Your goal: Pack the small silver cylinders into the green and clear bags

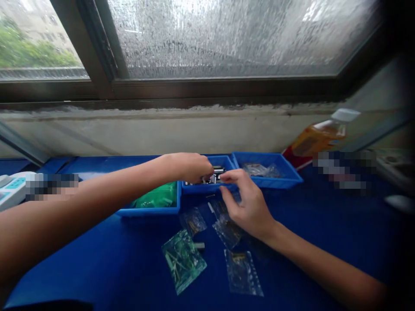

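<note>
My left hand [193,167] reaches over the middle blue bin [207,187], which holds shiny metal pieces [218,173]. Its fingers are curled closed at the bin's left part, and what they hold, if anything, is too small to name. Close by, my right hand [246,203] is held at the same bin's front right rim. Its thumb and forefinger are apart, and nothing shows between them. Beneath the right hand lie clear plastic bags [228,231] with small parts, partly covered by it. A green-tinted bag [183,260] with thin pieces lies nearer to me, beside a small grey block [199,246].
To the left a blue bin [149,211] holds green bags; the right-hand bin [275,183] contains clear bags. A small bag [194,221] and another clear bag [242,272] lie on the blue table [129,268]. An orange drink bottle [319,136] leans at the back right. A white device [14,188] stands far left.
</note>
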Demonstrator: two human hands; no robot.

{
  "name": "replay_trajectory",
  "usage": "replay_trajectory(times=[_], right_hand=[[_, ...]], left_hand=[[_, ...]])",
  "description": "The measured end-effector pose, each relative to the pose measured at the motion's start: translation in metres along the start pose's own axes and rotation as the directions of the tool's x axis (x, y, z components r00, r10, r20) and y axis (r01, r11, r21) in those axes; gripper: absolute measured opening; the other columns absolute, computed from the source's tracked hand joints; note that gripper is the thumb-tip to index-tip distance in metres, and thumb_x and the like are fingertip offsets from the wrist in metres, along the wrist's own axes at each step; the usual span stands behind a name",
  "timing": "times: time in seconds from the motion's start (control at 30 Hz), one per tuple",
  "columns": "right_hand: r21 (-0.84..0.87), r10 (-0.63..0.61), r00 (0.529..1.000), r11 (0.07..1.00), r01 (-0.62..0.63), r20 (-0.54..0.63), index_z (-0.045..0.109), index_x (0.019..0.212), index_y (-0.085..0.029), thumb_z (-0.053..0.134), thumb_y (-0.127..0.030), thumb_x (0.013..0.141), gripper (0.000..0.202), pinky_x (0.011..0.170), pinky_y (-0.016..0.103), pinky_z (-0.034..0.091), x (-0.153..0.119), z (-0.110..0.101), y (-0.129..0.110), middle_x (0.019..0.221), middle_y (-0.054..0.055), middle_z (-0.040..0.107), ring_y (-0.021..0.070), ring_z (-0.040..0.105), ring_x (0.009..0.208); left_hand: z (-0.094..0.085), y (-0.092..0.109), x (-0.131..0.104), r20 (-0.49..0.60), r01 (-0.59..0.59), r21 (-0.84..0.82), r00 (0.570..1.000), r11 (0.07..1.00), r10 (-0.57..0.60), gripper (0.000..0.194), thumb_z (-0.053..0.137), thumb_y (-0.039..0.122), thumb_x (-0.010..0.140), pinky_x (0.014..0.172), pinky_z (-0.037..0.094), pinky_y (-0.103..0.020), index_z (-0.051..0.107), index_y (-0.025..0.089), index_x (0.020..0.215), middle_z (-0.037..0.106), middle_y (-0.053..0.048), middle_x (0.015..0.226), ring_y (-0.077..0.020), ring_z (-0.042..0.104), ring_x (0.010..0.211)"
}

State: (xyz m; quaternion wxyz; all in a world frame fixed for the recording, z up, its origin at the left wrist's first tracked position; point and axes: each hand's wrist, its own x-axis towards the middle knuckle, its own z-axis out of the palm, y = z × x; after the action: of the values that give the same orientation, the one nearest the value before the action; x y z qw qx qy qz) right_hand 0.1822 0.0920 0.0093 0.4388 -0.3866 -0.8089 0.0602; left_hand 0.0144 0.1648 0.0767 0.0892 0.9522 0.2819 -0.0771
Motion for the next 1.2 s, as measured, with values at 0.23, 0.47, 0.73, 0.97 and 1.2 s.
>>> replay_trajectory(times=[0.23,0.47,0.73,0.97,1.2], right_hand=[[0.046,-0.034,0.999,0.998,0.032,0.032,0.049,0.099,-0.015,0.051,-0.008,0.078,0.023,0.077,0.032,0.045,-0.019,-0.013,0.002,0.092,0.006,0.055,0.0169,0.053,0.088],[-0.051,-0.051,0.943,0.996,0.071,0.329,0.057,0.092,-0.014,0.049,-0.019,0.084,0.012,0.078,0.034,0.041,-0.02,-0.013,-0.003,0.088,0.006,0.058,0.0185,0.051,0.087],[-0.361,0.041,0.892,0.922,0.141,0.451,0.062,0.084,-0.014,0.048,-0.03,0.086,0.022,0.072,0.036,0.037,-0.022,-0.012,-0.015,0.08,0.008,0.061,0.0217,0.051,0.082],[-0.173,-0.144,0.915,0.96,0.222,0.377,0.058,0.102,-0.011,0.05,-0.026,0.085,0.024,0.076,0.035,0.04,-0.024,-0.01,-0.053,0.089,0.009,0.062,0.0205,0.051,0.085],[-0.016,-0.279,0.921,0.956,0.294,0.27,0.058,0.084,-0.014,0.046,-0.019,0.086,0.013,0.071,0.031,0.042,-0.033,0.001,-0.092,0.079,0.007,0.061,0.0176,0.051,0.077]], left_hand=[[0.015,-0.017,-0.002,-0.016,-0.071,-0.048,0.997,0.996,0.071,0.017,0.054,0.003,0.068,0.056,0.036,-0.023,0.065,0.016,0.073,0.064,-0.004,0.079,-0.012,0.053,0.062],[0.009,0.014,-0.051,-0.537,0.082,-0.261,0.816,0.962,-0.215,0.014,0.053,0.025,0.079,0.061,0.042,-0.022,0.058,0.014,0.084,0.06,-0.002,0.074,-0.0113,0.054,0.065],[0.076,0.092,-0.112,-0.461,0.079,-0.386,0.846,0.919,-0.266,0.022,0.045,0.016,0.084,0.067,0.046,-0.025,0.053,0.018,0.105,0.059,-0.006,0.093,-0.013,0.056,0.08],[0.099,0.091,-0.127,-0.463,0.098,-0.721,0.668,0.686,-0.582,0.012,0.05,0.019,0.083,0.067,0.049,-0.026,0.054,0.016,0.094,0.063,-0.003,0.083,-0.0126,0.061,0.076],[0.099,0.106,-0.126,-0.436,-0.123,-0.864,0.669,0.488,-0.602,0.02,0.056,0.025,0.08,0.063,0.049,-0.024,0.045,0.015,0.094,0.064,-0.002,0.077,-0.012,0.062,0.069]])
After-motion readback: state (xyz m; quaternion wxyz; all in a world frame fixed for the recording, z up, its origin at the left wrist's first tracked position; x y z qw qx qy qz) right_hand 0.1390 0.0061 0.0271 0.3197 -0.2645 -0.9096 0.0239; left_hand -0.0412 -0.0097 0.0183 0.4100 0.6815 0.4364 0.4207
